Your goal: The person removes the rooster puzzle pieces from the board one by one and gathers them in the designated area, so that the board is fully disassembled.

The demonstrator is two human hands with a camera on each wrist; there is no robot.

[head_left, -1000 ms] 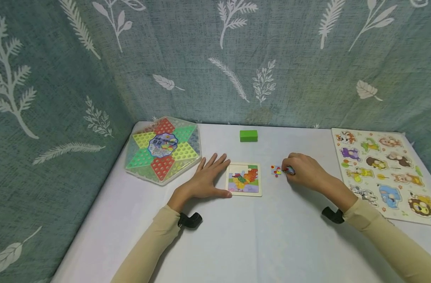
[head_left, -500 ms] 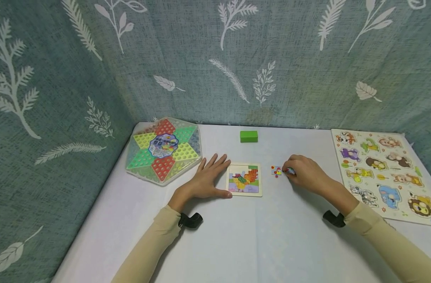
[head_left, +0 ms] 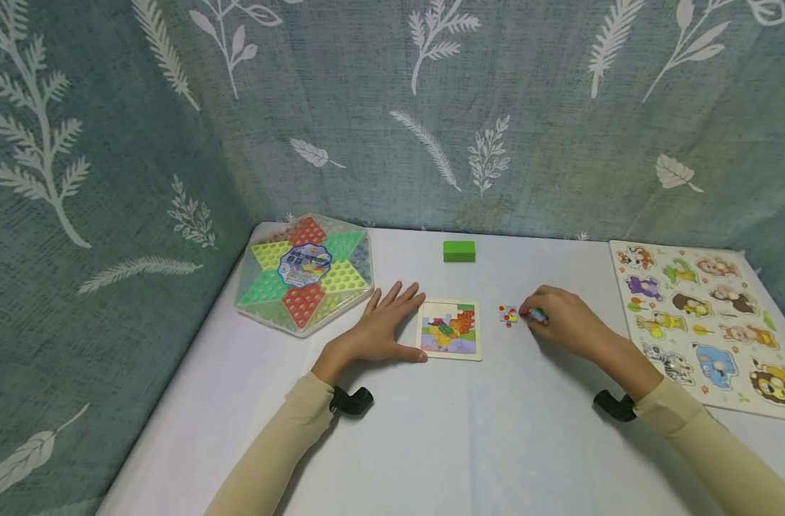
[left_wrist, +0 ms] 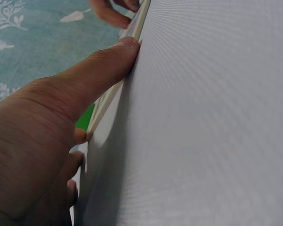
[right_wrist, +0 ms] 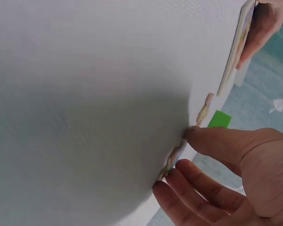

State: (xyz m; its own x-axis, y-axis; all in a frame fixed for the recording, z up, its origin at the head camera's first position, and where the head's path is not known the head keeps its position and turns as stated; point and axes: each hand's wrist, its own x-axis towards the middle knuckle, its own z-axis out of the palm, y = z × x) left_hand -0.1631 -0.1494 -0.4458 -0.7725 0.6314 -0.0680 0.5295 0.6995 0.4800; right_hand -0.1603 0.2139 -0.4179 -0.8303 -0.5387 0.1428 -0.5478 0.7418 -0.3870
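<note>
My left hand (head_left: 379, 333) lies with fingers spread at the left side of a small wooden jigsaw puzzle tray (head_left: 453, 356). Its thumb touches the tray's edge in the left wrist view, as does a fingertip. A colourful bird picture fills most of the tray, with a bare patch at its upper left. Right of the tray, a loose puzzle piece (head_left: 507, 314) lies on the white table. Just beyond that, my right hand (head_left: 569, 322) pinches another puzzle piece (right_wrist: 174, 157) between thumb and fingers, low at the table; part of it is hidden by the fingers.
A green block (head_left: 459, 251) lies behind the tray. On the left is a hexagonal Chinese checkers set (head_left: 305, 265) under clear plastic. An animal peg puzzle board (head_left: 702, 330) lies at the right. A patterned cloth (head_left: 379, 115) rises behind the table.
The right fingers have shifted slightly on the pinched piece, so more of it shows. The left hand stays at the tray. The head view has shifted a little, moving everything slightly rightward.
</note>
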